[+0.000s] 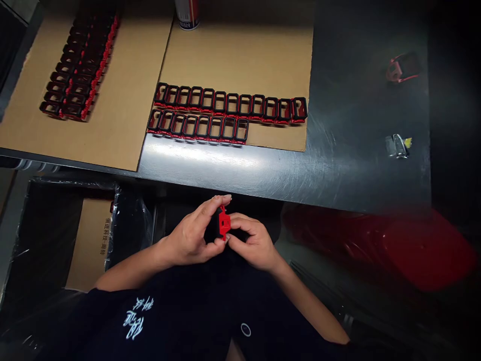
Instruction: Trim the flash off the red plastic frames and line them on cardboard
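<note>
Between my two hands, in front of my chest and below the table edge, is a small red plastic frame with a black rim (224,223). My left hand (191,233) grips it from the left, fingers along its top and thumb at its lower end. From the right, my right hand (255,240) closes its fingertips on the red side. On the cardboard beyond stand similar black-and-red frames in two rows, a longer back row (232,104) and a shorter front row (203,126).
More frames (80,85) line the left cardboard sheet (124,110). A spray can (187,15) stands at the back. On the dark table (278,175), a red-and-black piece (403,68) and a shiny metal item (397,146) lie right. A plastic-lined bin (24,225) stands left, a red shape (424,250) lower right.
</note>
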Motion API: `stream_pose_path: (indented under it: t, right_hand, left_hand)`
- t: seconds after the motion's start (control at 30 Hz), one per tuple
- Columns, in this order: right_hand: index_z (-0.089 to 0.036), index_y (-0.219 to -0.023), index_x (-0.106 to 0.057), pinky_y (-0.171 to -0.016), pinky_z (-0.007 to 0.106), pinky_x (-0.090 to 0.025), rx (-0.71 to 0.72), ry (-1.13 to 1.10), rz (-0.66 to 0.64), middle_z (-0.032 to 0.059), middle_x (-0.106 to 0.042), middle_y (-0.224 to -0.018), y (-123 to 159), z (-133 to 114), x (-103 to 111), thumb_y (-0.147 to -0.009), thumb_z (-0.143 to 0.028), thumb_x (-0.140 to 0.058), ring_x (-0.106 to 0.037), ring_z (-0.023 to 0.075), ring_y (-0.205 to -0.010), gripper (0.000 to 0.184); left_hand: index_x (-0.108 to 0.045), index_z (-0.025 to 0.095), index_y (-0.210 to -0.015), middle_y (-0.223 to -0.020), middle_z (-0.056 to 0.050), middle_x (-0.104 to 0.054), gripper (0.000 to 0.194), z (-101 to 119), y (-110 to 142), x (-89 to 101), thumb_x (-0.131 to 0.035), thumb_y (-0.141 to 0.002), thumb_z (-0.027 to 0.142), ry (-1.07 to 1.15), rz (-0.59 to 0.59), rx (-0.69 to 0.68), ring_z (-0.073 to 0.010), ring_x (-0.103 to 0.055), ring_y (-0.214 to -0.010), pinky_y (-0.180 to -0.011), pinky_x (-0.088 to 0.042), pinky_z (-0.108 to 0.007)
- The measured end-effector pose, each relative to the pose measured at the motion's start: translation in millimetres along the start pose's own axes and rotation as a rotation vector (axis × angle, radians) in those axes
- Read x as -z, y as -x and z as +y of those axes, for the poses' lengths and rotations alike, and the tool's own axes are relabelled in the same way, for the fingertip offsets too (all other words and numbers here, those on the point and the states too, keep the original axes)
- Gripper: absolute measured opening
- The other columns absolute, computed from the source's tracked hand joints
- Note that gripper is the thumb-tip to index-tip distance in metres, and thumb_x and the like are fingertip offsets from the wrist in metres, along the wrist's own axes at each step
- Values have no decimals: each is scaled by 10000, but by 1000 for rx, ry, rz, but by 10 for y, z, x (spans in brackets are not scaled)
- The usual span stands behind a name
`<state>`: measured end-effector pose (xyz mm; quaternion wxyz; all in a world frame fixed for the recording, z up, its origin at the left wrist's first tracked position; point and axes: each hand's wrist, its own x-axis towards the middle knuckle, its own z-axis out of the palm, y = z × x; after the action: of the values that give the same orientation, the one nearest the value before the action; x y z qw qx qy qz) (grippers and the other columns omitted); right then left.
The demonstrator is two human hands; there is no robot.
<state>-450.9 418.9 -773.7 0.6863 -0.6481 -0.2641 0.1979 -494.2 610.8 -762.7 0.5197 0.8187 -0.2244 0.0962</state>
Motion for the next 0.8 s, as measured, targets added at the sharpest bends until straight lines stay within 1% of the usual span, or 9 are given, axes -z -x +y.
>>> stream_pose_path:
  t: [0.1,0.17,0.27,0.37,0.43,0.5,0.63,0.73,0.8]
  right_hand:
    - [-224,-982,-732,-946,383,-547,-41,6,47,65,-709,-1049,10,-4,48,-932,-233,-656,-675,232,-1020,91]
    - [-223,-997,-731,-949,396,-541,-69,-3,98,71,-705,-1053,28,-6,79,-939,-274,-661,-669,243,-1026,105]
    - [-213,-971,-724,-850,355,-553,-106,-34,127,65,-697,-973,54,-33,96,-945,-346,-671,-667,225,-921,146]
    - [-206,-982,-716,-745,306,-555,-171,-103,104,51,-692,-915,59,-82,66,-927,-420,-714,-657,194,-806,221]
    - [-206,-996,-716,-706,282,-556,-213,-165,103,41,-699,-900,42,-102,29,-890,-445,-767,-657,178,-761,266]
    - [-194,-926,-719,-663,257,-548,-239,-202,120,33,-700,-846,13,-91,-5,-870,-451,-796,-648,161,-710,274]
    - [-163,-748,-680,-557,219,-499,-303,-290,230,15,-632,-626,-30,34,-25,-941,-509,-707,-580,125,-555,397]
    - [-158,-800,-687,-538,213,-488,-364,-383,322,15,-627,-617,-13,121,-6,-939,-553,-689,-575,125,-541,419]
    - [-163,-868,-701,-580,221,-513,-343,-416,291,23,-651,-679,12,121,3,-941,-544,-691,-605,135,-599,388]
  left_hand:
    - [-64,217,-1635,-1510,-216,-472,998,-8,-8,11,-656,-837,118,-50,-20,-28,-323,-550,-1351,-1065,-547,-499]
    - [-32,230,-1636,-1509,-214,-476,1010,-12,-12,20,-648,-844,120,-75,-23,-42,-317,-557,-1339,-1053,-551,-506]
    - [6,233,-1635,-1505,-224,-482,1036,-14,-18,27,-657,-846,130,-94,-33,-61,-318,-562,-1325,-1035,-552,-519]
    - [25,234,-1634,-1507,-229,-483,1048,-14,-23,25,-660,-848,128,-83,-57,-60,-318,-561,-1324,-1040,-541,-525]
    - [38,201,-1633,-1497,-248,-488,1052,-15,-25,19,-657,-847,118,-78,-72,-72,-319,-555,-1335,-1054,-531,-519]
    - [49,157,-1629,-1484,-274,-491,1054,-17,-22,13,-655,-846,108,-77,-86,-94,-317,-543,-1353,-1068,-521,-507]
    - [34,150,-1629,-1495,-277,-484,1047,-17,-4,9,-663,-849,120,-75,-99,-95,-306,-522,-1385,-1096,-502,-498]
    - [38,187,-1631,-1520,-256,-470,1044,-10,7,14,-653,-851,120,-76,-96,-69,-303,-525,-1387,-1090,-506,-511]
    - [46,195,-1630,-1527,-253,-464,1048,-6,5,16,-650,-851,122,-81,-99,-65,-303,-527,-1384,-1082,-513,-515]
